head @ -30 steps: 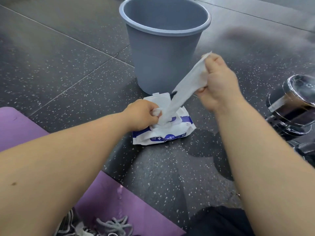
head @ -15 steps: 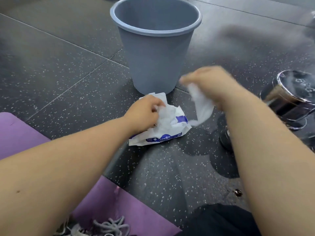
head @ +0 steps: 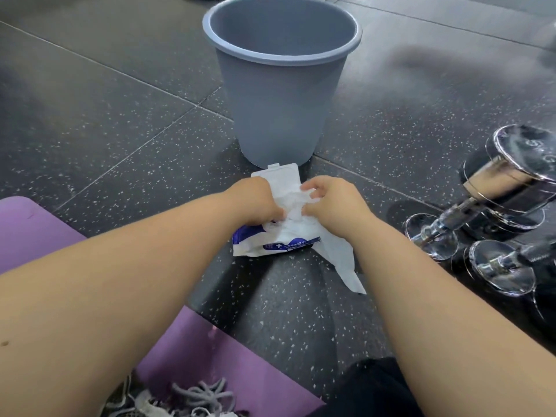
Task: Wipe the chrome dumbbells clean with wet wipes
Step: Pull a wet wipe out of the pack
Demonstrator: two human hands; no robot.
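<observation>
The wet wipe pack point(head: 270, 245) is gripped at its crumpled top by the left hand point(head: 255, 203), with the right hand point(head: 334, 203) close beside it, fingers curled. A loose wet wipe point(head: 340, 260) is held by the right hand and trails down-right onto the speckled floor point(head: 120, 130). The white-and-blue pack lies flat, its long axis roughly left to right and its lid point(head: 279, 176) flipped open towards the grey bin point(head: 279, 94) just behind. To the right, mirror-bright chrome dumbbells point(head: 508, 182) are laid with handles angled near-left to far-right.
</observation>
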